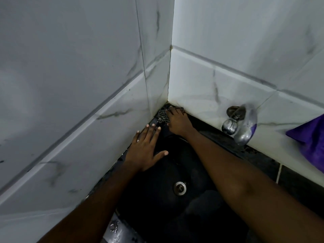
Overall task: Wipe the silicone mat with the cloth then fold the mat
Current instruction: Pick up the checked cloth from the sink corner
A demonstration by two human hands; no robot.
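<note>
A black-and-white checked cloth (162,116) lies bunched in the far corner where the two tiled walls meet. My right hand (177,122) lies on top of it, fingers stretched out and pressing it down. My left hand (145,148) rests flat, fingers spread, on a dark surface just in front of the cloth, beside the left wall. That dark surface (164,136) between my hands looks like the black mat, but it is hard to tell apart from the black sink beneath.
A black sink basin with a metal drain (180,188) sits below my arms. A chrome tap (240,125) sticks out of the right wall. A purple cloth (312,139) hangs at the right edge. White marbled tiles (87,102) close in on the left and behind.
</note>
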